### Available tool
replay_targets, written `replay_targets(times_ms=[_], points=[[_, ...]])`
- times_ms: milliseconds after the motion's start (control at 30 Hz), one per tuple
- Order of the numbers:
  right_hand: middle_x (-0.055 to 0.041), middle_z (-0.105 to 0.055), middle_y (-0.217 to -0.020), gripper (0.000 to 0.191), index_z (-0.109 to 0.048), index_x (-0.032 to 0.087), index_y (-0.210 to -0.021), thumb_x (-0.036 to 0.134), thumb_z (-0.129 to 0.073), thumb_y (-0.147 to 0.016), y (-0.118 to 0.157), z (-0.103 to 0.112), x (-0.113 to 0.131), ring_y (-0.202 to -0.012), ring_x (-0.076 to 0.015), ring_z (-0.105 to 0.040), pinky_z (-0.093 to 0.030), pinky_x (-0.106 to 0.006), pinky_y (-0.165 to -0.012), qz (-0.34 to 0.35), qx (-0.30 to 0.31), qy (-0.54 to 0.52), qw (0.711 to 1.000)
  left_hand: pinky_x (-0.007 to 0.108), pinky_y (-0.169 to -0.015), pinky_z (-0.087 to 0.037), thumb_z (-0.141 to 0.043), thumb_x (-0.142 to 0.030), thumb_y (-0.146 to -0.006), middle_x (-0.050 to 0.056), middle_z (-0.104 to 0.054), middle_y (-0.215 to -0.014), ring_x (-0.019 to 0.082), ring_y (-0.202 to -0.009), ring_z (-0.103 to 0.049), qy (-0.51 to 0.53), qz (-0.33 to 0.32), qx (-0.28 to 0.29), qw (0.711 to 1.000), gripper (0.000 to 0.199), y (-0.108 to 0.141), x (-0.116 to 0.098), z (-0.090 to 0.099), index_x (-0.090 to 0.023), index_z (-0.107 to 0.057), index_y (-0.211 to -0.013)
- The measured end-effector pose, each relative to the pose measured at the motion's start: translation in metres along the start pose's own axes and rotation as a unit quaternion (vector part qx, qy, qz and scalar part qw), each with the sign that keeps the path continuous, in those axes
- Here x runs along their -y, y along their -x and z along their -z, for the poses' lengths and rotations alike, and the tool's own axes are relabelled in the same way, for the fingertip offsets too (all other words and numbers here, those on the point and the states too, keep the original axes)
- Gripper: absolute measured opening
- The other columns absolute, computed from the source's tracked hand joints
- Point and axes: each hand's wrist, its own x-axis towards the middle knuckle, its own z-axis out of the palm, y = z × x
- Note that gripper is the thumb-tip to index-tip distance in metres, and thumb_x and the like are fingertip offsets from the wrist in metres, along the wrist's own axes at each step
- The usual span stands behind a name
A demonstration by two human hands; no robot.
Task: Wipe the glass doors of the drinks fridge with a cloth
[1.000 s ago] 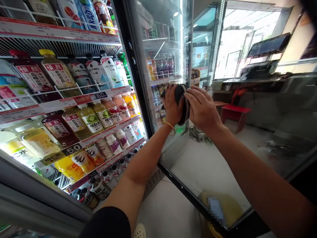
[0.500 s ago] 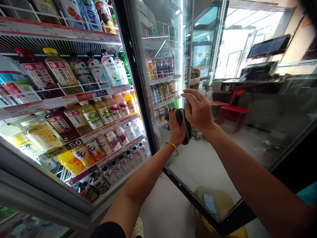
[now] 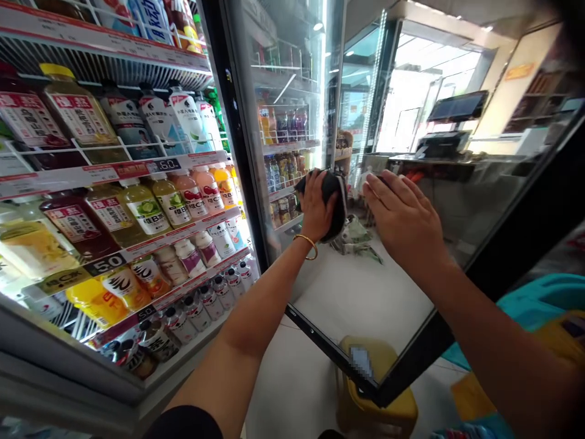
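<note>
My left hand (image 3: 317,207), with a gold bangle at the wrist, presses a dark cloth (image 3: 337,204) against the glass pane (image 3: 356,299) of an open fridge door. Its fingers lie spread over the cloth. To the right, my right hand (image 3: 404,219) is raised before the same pane with fingers extended and nothing in it; whether it touches the glass is unclear. The black door frame (image 3: 331,350) runs below both hands.
Bottled drinks (image 3: 148,210) fill the lit fridge shelves (image 3: 137,244) at left. Beyond the door's lower corner stands a yellow stool (image 3: 388,411). Turquoise chairs (image 3: 539,299) are at right. A monitor (image 3: 457,107) stands farther back.
The view has shifted right. My left hand has moved slightly up with the cloth, its fingers more spread. My right hand has moved right, away from the left, and its fingers have straightened.
</note>
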Motion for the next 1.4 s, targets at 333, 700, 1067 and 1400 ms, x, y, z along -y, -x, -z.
replay_targets(times_ms=[333,700,1067,1400], points=[[-0.009,-0.043,-0.145,0.057,-0.028,0.021,-0.147,0.009,-0.036,-0.091,0.022,0.005,-0.02,-0.136,-0.0246,-0.038,-0.036,-0.05,-0.113,0.008,0.002,0.001,1.0,0.05,-0.119,-0.008,-0.042,-0.033,-0.093,0.007,-0.017,-0.157,0.022,-0.147,-0.006,0.024,0.113,0.019,0.993,0.055,0.066,-0.029,-0.023,-0.027,-0.023,-0.144],[-0.0111,-0.04,-0.147,0.06,-0.016,0.02,-0.15,0.008,-0.025,-0.092,0.023,0.003,-0.022,-0.14,-0.0243,-0.031,-0.038,-0.048,-0.111,-0.017,-0.035,-0.004,0.999,0.048,-0.119,-0.002,-0.047,-0.039,-0.092,0.006,-0.027,-0.154,0.024,-0.146,-0.013,0.001,-0.04,0.026,0.999,0.051,-0.01,-0.054,-0.016,-0.027,-0.034,-0.139],[-0.0106,-0.039,-0.148,0.055,-0.023,0.018,-0.148,0.011,-0.026,-0.094,0.028,0.012,-0.015,-0.141,-0.0245,-0.029,-0.032,-0.05,-0.115,-0.054,-0.02,-0.065,0.996,0.048,-0.119,-0.009,-0.041,-0.035,-0.094,0.01,-0.018,-0.157,0.022,-0.147,-0.005,0.01,0.12,0.034,0.992,0.056,0.081,-0.05,-0.027,-0.024,-0.022,-0.145],[-0.0082,-0.039,-0.148,0.05,-0.024,0.025,-0.148,0.022,-0.02,-0.098,0.024,0.028,0.004,-0.142,-0.0206,-0.026,-0.035,-0.047,-0.114,-0.08,-0.104,-0.15,0.98,0.046,-0.121,-0.001,-0.042,-0.04,-0.093,-0.001,-0.021,-0.156,0.021,-0.147,-0.007,0.023,-0.04,0.053,0.998,0.055,0.032,-0.111,-0.018,-0.034,-0.023,-0.145]])
